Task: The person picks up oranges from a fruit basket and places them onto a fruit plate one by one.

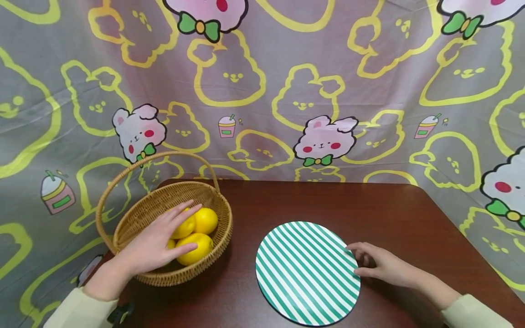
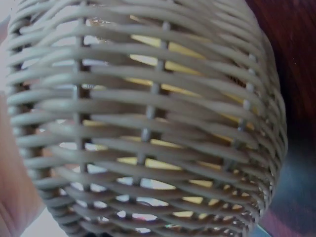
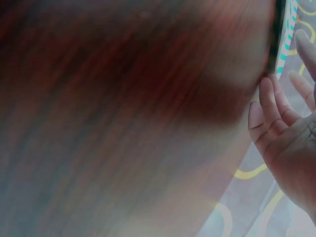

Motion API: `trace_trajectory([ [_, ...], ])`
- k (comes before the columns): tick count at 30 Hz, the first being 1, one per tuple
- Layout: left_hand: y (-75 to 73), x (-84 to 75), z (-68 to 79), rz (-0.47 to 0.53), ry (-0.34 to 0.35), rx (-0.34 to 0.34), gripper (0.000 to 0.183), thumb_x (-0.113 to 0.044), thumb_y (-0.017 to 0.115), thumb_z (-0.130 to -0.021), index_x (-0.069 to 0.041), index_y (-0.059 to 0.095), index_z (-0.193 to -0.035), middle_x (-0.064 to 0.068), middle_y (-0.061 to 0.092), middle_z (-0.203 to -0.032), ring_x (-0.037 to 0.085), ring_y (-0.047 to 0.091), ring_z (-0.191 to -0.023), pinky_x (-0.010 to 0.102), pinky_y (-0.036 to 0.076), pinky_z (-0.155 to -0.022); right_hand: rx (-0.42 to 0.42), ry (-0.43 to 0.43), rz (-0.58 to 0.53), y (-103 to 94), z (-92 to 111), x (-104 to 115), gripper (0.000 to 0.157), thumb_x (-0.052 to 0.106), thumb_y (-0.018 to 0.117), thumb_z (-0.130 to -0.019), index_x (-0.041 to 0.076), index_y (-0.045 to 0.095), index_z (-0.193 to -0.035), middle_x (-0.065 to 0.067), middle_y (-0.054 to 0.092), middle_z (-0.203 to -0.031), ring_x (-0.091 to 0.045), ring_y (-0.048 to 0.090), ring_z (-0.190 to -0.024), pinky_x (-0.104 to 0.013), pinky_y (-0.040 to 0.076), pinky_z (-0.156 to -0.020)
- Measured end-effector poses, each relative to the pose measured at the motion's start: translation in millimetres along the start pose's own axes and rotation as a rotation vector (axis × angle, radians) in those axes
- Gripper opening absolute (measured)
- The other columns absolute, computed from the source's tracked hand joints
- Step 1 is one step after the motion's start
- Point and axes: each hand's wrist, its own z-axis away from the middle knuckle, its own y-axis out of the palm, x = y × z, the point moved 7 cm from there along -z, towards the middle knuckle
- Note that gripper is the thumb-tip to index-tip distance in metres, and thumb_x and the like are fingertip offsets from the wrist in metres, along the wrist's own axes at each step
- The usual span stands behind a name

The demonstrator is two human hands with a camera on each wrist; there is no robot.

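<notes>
Basket (image 1: 186,274) left of the disc (image 1: 307,273) holds lemons (image 1: 196,251) under an empty, straight-fingered left hand (image 1: 156,241), an empty right hand (image 1: 378,265) loosely bent at the disc's edge.

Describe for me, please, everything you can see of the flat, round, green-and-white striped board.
The flat, round, green-and-white striped board has a smooth-looking face, its stripes slanting down from upper left to lower right, and a thin dark edge. What it is made of is unclear. It lies flat on the dark reddish-brown, wood-look table, right of the tan wicker basket and apart from it. The person's bare right hand has its fingertips at the right rim; firm contact is hard to confirm.
</notes>
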Motion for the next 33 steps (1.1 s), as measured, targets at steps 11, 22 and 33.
trace_trajectory([
  [11,-5.9,14.1,-0.2,0.105,-0.035,-0.020,0.076,-0.035,0.074,-0.086,-0.024,0.035,-0.150,0.013,0.029,-0.154,0.042,0.032,-0.134,0.066,0.033,-0.097,0.004,-0.007,-0.030,-0.7,-4.1,-3.6,0.044,0.024,0.069,-0.091,0.006,0.053,-0.128,-0.003,0.053,-0.098,-0.009,0.051,-0.079,-0.026,0.046,-0.065],
  [22,-8.4,31.0,0.3,0.222,-0.084,-0.046,0.073,-0.029,0.075,-0.086,-0.021,0.038,-0.149,0.014,0.031,-0.153,0.045,0.032,-0.134,0.071,0.028,-0.095,0.045,-0.064,-0.070,0.7,-6.2,-1.1,0.034,0.016,0.067,-0.092,0.005,0.056,-0.121,-0.005,0.050,-0.095,-0.010,0.050,-0.077,-0.027,0.045,-0.062],
  [33,-7.0,46.6,-1.5,0.302,-0.156,-0.019,0.073,-0.032,0.076,-0.085,-0.020,0.041,-0.148,0.014,0.034,-0.151,0.044,0.031,-0.135,0.069,0.024,-0.099,0.051,-0.061,-0.097,0.5,-6.3,-3.8,0.033,0.015,0.067,-0.092,0.004,0.056,-0.121,-0.005,0.051,-0.094,-0.011,0.051,-0.077,-0.027,0.047,-0.064],
])
